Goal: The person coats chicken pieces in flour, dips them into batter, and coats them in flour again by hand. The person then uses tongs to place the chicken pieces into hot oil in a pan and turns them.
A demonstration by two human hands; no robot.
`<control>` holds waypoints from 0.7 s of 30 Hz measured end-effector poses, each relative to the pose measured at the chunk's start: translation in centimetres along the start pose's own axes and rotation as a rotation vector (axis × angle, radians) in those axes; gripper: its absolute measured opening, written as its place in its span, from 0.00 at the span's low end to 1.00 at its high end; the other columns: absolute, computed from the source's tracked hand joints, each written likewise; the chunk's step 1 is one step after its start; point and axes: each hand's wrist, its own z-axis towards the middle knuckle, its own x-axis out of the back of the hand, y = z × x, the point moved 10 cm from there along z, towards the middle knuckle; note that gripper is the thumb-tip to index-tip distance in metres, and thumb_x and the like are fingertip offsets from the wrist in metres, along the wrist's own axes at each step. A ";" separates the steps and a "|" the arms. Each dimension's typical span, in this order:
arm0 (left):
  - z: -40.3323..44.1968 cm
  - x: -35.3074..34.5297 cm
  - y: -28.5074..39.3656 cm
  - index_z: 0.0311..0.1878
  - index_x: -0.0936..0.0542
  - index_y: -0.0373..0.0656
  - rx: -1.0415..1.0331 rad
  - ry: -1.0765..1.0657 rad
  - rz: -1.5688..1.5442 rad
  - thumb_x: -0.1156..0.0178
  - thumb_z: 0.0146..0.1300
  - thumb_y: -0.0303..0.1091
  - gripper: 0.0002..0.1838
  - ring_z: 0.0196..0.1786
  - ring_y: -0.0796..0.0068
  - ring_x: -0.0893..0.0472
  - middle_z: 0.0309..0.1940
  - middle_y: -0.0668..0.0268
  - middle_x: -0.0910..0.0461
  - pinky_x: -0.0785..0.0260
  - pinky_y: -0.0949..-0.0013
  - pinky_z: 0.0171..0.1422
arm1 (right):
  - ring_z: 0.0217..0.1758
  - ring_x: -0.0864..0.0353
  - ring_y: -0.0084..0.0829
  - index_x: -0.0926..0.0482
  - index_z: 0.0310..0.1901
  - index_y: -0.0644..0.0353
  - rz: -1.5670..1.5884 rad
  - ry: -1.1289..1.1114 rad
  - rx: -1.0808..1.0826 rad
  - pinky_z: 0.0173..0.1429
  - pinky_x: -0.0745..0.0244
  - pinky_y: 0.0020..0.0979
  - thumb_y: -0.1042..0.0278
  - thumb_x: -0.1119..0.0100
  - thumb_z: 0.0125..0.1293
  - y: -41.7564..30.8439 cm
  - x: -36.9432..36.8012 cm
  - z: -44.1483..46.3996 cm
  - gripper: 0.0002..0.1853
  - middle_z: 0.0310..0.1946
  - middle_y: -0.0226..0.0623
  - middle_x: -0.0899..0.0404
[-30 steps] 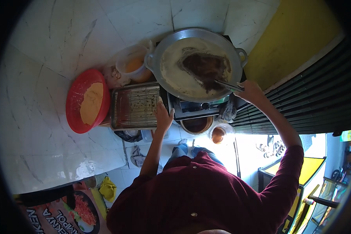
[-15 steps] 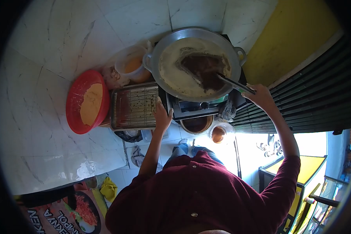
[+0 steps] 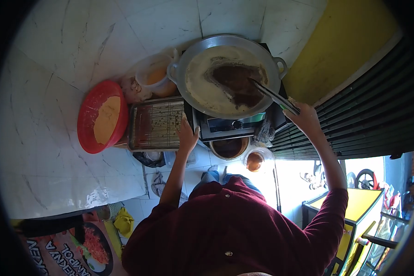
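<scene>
Tongs (image 3: 272,96) have moved deeper into the foaming wok (image 3: 182,77), right hand (image 3: 305,117) clamped round them, left hand (image 3: 187,136) open; frying seems unfinished.

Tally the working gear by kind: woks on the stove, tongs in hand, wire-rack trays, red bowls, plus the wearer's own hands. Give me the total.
Wok: 1
Tongs: 1
Wire-rack tray: 1
Red bowl: 1
Hands: 2 (left hand, right hand)
Total: 6

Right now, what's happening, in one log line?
right hand: holding long metal tongs over round silver wok | left hand: at rectangular metal tray
</scene>
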 end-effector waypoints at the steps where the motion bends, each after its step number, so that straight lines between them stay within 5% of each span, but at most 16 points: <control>1: 0.1 -0.1 0.0 0.61 0.47 0.28 -0.003 0.005 0.006 0.49 0.59 0.45 0.36 0.64 0.50 0.44 0.61 0.45 0.46 0.55 0.35 0.61 | 0.43 0.22 0.40 0.25 0.45 0.69 0.000 -0.001 0.007 0.49 0.29 0.32 0.60 0.37 0.50 0.2 -0.1 -0.1 0.24 0.38 0.51 0.22; 21: -0.3 1.2 0.4 0.59 0.45 0.28 0.037 0.100 -0.022 0.49 0.59 0.46 0.34 0.62 0.49 0.41 0.59 0.45 0.43 0.57 0.36 0.62 | 0.45 0.22 0.40 0.27 0.47 0.69 0.108 0.014 0.001 0.50 0.29 0.32 0.59 0.37 0.50 2.7 0.8 -1.2 0.26 0.40 0.49 0.23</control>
